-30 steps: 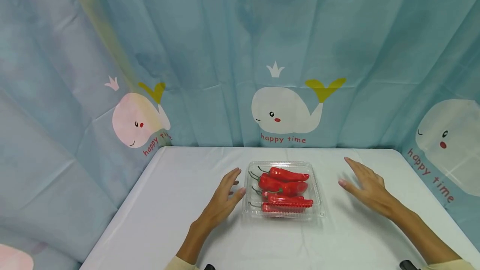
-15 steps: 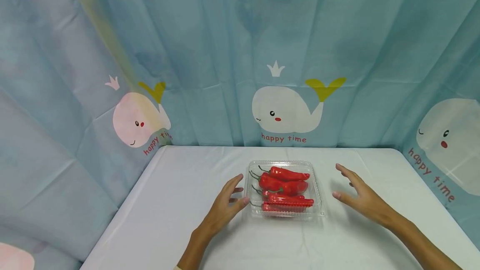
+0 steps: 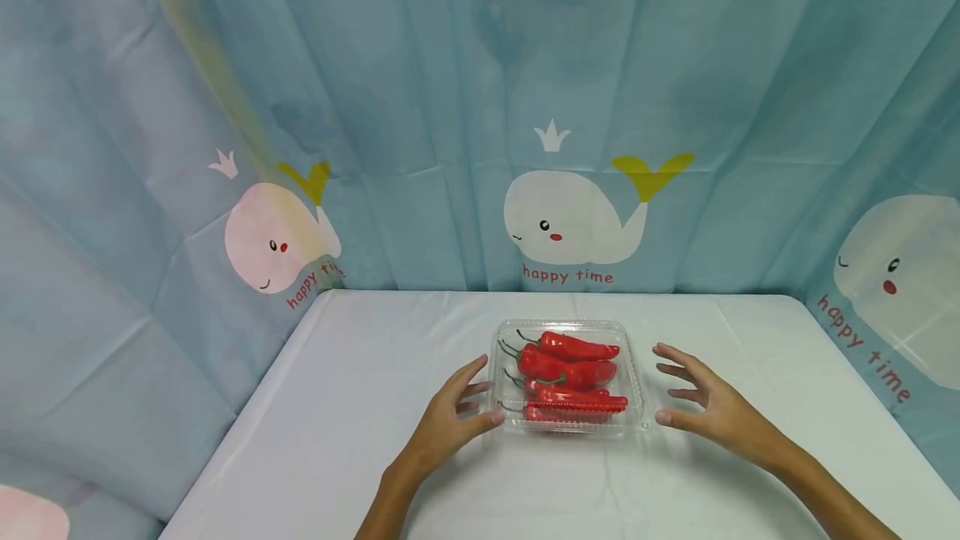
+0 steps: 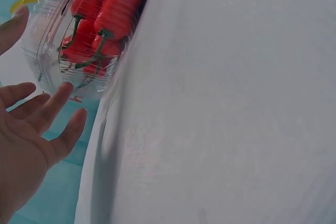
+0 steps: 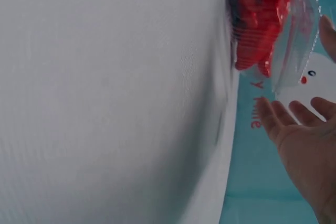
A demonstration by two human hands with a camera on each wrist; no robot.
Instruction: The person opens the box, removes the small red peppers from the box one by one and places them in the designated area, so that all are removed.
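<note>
"What stands nearest?"

"A bare left hand (image 3: 444, 423) and a bare right hand (image 3: 723, 415), fingers curved, parted wide and holding nothing, one at each side of a clear, rectangular plastic container (image 3: 632, 382). The right is apart; whether the left touches, I cannot tell."

"How far along is the work?"

"At its outset, I judge: the long, glossy red peppers with green stems (image 3: 567, 373) lie inside the container, on the white, cloth-covered tabletop (image 3: 330, 440); neither hand has yet gripped it."

"And beyond?"

"A blue fabric curtain (image 3: 450, 107) printed with pale whales (image 3: 588, 219)."
</note>
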